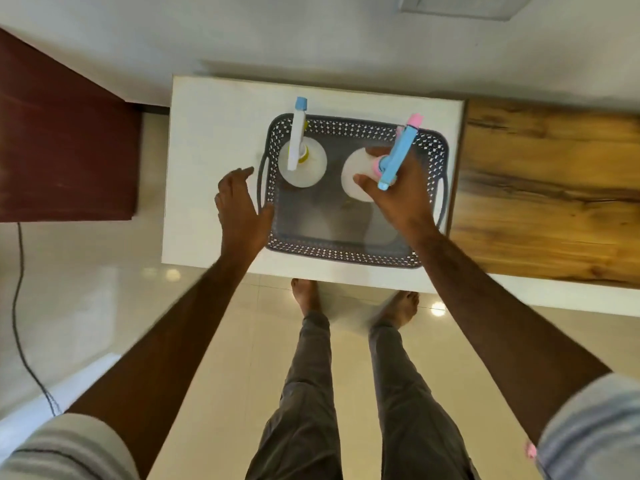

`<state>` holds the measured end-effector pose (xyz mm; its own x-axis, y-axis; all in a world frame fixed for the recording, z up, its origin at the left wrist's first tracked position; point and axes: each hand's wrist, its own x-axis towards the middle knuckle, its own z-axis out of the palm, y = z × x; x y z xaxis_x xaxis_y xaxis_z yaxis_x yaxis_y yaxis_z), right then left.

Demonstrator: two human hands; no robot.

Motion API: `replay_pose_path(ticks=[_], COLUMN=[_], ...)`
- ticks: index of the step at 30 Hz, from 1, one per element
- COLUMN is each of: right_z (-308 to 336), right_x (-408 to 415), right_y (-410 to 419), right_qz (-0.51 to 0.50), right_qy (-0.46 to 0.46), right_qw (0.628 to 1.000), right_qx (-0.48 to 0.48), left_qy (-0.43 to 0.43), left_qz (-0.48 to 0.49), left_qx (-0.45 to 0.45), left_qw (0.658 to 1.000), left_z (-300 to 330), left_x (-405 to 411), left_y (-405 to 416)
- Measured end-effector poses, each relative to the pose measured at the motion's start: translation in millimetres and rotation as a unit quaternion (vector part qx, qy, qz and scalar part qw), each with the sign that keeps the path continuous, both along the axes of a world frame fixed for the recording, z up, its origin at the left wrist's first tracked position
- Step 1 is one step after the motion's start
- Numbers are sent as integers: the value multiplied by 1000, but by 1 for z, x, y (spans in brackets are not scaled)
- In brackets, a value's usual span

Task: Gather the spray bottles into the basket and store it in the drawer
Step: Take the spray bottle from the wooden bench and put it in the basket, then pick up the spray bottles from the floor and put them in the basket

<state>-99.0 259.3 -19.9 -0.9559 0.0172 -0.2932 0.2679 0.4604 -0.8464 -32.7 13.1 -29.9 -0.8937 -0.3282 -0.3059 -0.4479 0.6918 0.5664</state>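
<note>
Two spray bottles are standing upright inside a grey perforated basket [346,252], which is sitting on a white tabletop [214,126].

Item one: white bottle with white trigger and blue nozzle [300,157], occupying the basket's left half, nozzle projecting over the far rim. No hand is touching it.

Item two: white bottle with blue trigger and pink nozzle [360,178], occupying the right half, nozzle pointing toward the far right corner of the basket. The right hand [394,199] is gripping it around the neck and shoulder, fingers curled closed on the bottle just below the trigger.

Item three: left hand [239,206], fingers spread apart and holding nothing, is hovering at the basket's left end, with the thumb lying at or against the rim beside the left handle [260,185]; whether it is actually pressing on the rim cannot be told because of blur.

Surroundings: a wood-grain surface [554,195] is adjoining the tabletop on the right; a dark red-brown cabinet [62,150] is standing well apart on the left; a black cable [17,306] is trailing across the glossy tiled floor [104,289]. The person is standing barefoot at the table's near edge, wearing grey trousers [311,393].
</note>
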Motion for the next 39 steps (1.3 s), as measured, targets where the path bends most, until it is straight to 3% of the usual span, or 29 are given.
replay_pose_path(ticks=[4,17,19,22,24,27,32,36,39], right_z=[-33,-53,-48,-35,-22,-2,19,39,60], right_x=[-18,-19,-13,10,37,92,193,298,378], right_y=[-19,-27,-23,-11,0,25,63,111,144], right_qz=[17,30,42,19,12,20,46,19,-27], right_qy=[21,-11,-36,-75,-88,-84,-64,-105,-114], right_qw=[999,998,996,992,987,981,961,940,933], right_qx=[46,63,68,105,131,172,264,325,341], left_qy=[-128,-89,-48,21,42,27,-13,32,57], left_qz=[12,-48,-66,-117,-193,-347,-536,-655,-704], left_qx=[142,154,95,-71,-133,-138,-154,-197,-222], left_qw=[981,983,992,990,971,927,830,729,672], left_z=[-19,-35,-30,-16,-5,3,6,32,61], left_x=[-16,-12,-4,12,25,49,85,124,164], left_y=[-20,-30,-28,-19,-10,14,73,151,211])
